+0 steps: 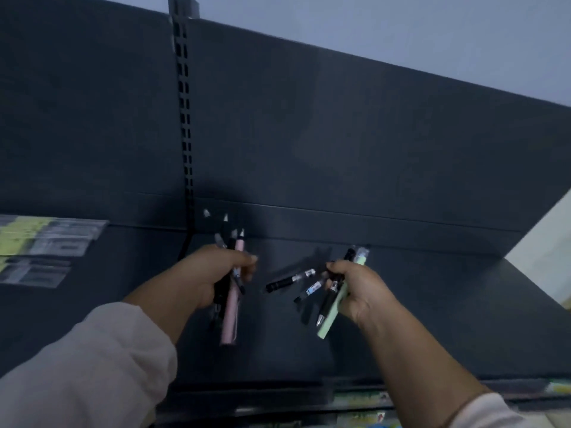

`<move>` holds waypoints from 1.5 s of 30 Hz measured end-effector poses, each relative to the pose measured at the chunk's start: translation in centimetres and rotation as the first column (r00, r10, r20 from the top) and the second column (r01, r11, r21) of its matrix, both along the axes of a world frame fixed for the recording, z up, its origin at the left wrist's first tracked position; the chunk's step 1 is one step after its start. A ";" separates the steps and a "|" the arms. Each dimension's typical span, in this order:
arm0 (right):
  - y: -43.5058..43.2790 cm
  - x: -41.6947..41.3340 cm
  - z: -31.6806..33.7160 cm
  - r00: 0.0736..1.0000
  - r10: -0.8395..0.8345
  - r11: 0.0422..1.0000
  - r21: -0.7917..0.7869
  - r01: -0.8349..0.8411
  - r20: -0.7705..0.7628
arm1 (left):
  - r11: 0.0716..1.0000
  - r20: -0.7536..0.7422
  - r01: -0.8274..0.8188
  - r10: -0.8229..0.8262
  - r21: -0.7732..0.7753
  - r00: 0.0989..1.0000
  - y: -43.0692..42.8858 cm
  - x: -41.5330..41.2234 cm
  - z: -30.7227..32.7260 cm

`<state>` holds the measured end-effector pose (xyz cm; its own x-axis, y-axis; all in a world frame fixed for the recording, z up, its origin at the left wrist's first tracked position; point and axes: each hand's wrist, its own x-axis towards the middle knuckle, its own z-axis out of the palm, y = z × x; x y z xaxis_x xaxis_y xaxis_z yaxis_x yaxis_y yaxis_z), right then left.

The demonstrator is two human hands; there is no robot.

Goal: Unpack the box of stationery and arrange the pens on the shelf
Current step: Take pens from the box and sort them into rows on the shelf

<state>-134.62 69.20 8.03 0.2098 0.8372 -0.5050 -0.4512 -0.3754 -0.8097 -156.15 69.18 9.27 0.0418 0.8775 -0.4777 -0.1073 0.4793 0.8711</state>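
Note:
My left hand (213,273) grips a bunch of pens, among them a pink pen (230,322) and several black ones, tips pointing up. My right hand (361,288) holds a pale green pen (332,319) and a black pen (329,299) side by side. Both hands hover over the dark shelf (432,304). Between the hands two more pens are in view: a black pen with a clear end (289,281) and a short black pen with a pale label (310,291). I cannot tell whether they rest on the shelf or are in the air.
A slotted upright (184,118) divides the dark back panel. Packaged stationery in clear wrap (46,239) lies on the shelf to the far left. Price labels (361,398) run along the shelf's front edge. A pale wall (543,236) borders the shelf's right end.

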 end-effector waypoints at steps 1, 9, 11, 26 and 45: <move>1.2 0.1 -0.6 0.999 -0.014 1.000 -0.026 0.013 -0.030 | 0.999 0.006 -0.047 0.047 -0.015 0.999 0.7 -0.6 -0.1; 9.7 0.0 -4.5 0.998 0.028 0.995 -0.091 -0.032 -0.051 | 0.937 0.028 -0.330 0.335 -0.115 0.942 2.1 0.6 -3.3; 10.8 0.4 -5.1 0.997 0.057 0.993 -0.096 -0.062 -0.060 | 0.918 0.036 -0.376 0.383 -0.123 0.923 1.9 1.9 -3.8; 12.0 9.5 -5.9 1.000 -0.010 1.000 0.023 0.009 0.014 | 0.917 0.045 -0.388 0.393 -0.091 0.918 3.6 10.9 -3.2; 9.8 15.0 -3.7 0.962 0.189 0.978 -0.051 -0.203 -0.197 | 0.965 0.079 -0.236 0.245 -0.113 0.966 5.8 16.9 -2.3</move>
